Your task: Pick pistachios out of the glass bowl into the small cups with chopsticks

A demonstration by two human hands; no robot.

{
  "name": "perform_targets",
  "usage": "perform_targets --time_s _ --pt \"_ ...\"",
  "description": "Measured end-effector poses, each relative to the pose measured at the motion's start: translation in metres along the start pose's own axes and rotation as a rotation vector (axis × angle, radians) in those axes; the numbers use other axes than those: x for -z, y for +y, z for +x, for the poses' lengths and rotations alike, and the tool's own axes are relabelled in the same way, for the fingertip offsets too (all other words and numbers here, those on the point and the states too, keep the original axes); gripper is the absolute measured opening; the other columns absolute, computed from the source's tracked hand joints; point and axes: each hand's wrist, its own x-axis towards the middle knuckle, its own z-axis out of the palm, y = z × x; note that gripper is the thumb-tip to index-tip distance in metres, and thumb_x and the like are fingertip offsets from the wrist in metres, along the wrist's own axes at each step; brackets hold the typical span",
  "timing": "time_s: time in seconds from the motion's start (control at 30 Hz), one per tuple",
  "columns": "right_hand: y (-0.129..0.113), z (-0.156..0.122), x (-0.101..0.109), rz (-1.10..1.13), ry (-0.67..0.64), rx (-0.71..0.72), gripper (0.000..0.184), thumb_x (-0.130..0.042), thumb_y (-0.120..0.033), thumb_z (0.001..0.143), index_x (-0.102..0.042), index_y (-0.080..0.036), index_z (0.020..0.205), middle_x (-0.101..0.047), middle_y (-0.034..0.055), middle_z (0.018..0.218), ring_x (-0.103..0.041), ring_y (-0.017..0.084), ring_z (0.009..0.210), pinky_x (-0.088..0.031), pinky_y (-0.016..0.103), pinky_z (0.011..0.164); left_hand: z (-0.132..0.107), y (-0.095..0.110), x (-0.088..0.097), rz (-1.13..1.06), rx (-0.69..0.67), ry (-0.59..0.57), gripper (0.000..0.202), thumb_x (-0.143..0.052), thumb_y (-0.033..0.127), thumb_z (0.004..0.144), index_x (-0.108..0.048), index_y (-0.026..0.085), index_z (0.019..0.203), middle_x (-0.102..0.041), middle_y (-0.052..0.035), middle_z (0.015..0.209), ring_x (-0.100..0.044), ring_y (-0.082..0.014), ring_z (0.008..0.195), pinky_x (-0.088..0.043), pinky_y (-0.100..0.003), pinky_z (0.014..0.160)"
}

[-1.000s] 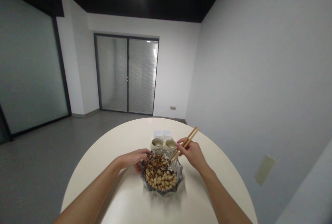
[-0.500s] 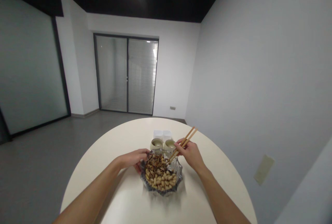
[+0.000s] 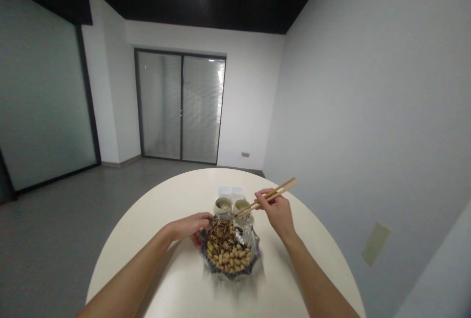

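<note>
A scalloped glass bowl (image 3: 253,255) sits on the round white table (image 3: 176,200). It holds striped sunflower seeds (image 3: 221,232) at the back and pale pistachios (image 3: 231,256) at the front. My left hand (image 3: 191,225) is curled on the bowl's left rim. My right hand (image 3: 276,210) is closed on a pair of wooden chopsticks (image 3: 268,196), raised above the bowl's far right edge. Their tips point left, over the right one of two small cream cups (image 3: 241,205). Whether the tips pinch anything is too small to tell.
The second cream cup (image 3: 222,205) stands beside the first, with two small white containers (image 3: 230,191) behind them. A white wall runs along the right. Grey floor and glass doors with blinds lie beyond the table's far edge.
My right hand has lifted up and to the right, drawing the chopstick tips out of the bowl toward the right cup and flattening their angle. My left hand stays on the rim.
</note>
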Motion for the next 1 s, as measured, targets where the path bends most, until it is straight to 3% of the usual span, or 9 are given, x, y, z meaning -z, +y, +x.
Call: perform_targets --time_s 0.23,0.43,0.73,0.87,1.0 --pt "-0.015 0.006 -0.031 -0.092 0.123 0.191 0.038 -0.073 -0.059 0.091 -0.076 -0.021 0.086 -0.08 0.0053 0.075 -0.08 0.024 0.067 -0.064 0.031 0.065 0.001 -0.001 0.001 -0.012 0.002 -0.005 0.053 -0.059 0.032 0.069 -0.062 0.019 0.121 -0.072 -0.0077 0.106 -0.072 -0.0219 0.073 -0.057 -0.028 0.055" --pt "-0.001 -0.002 -0.046 -0.155 -0.068 0.214 0.033 -0.069 -0.054 0.095 -0.078 -0.024 0.084 -0.081 0.0025 0.077 -0.077 0.022 0.068 -0.061 0.03 0.068 0.001 0.0 0.0 -0.04 0.01 0.005 0.054 -0.061 0.033 0.068 -0.063 0.019 0.12 -0.073 -0.0074 0.105 -0.072 -0.0219 0.072 -0.057 -0.028 0.055" --pt "-0.001 -0.002 -0.021 -0.186 -0.037 0.184 0.035 -0.068 -0.057 0.094 -0.076 -0.023 0.086 -0.08 0.004 0.078 -0.077 0.024 0.071 -0.062 0.032 0.07 0.001 -0.001 0.0 -0.014 0.015 0.005 0.054 -0.06 0.036 0.067 -0.062 0.02 0.118 -0.071 -0.0057 0.102 -0.07 -0.0207 0.07 -0.057 -0.029 0.055" --pt "-0.006 -0.004 -0.001 -0.11 -0.156 0.083 0.045 -0.069 -0.067 0.091 -0.074 -0.022 0.087 -0.08 0.0067 0.078 -0.078 0.025 0.068 -0.066 0.034 0.066 0.0 0.0 -0.001 -0.03 0.005 -0.006 0.051 -0.061 0.035 0.067 -0.061 0.021 0.116 -0.072 -0.0045 0.099 -0.071 -0.0205 0.069 -0.057 -0.028 0.056" --pt "-0.004 -0.006 0.011 -0.056 -0.177 -0.021 0.057 -0.073 -0.076 0.083 -0.072 -0.019 0.089 -0.079 0.0083 0.075 -0.077 0.025 0.06 -0.066 0.035 0.059 0.0 0.0 -0.002 -0.037 0.008 -0.001 0.052 -0.062 0.035 0.067 -0.061 0.02 0.117 -0.072 -0.0049 0.098 -0.071 -0.0214 0.07 -0.058 -0.03 0.057"
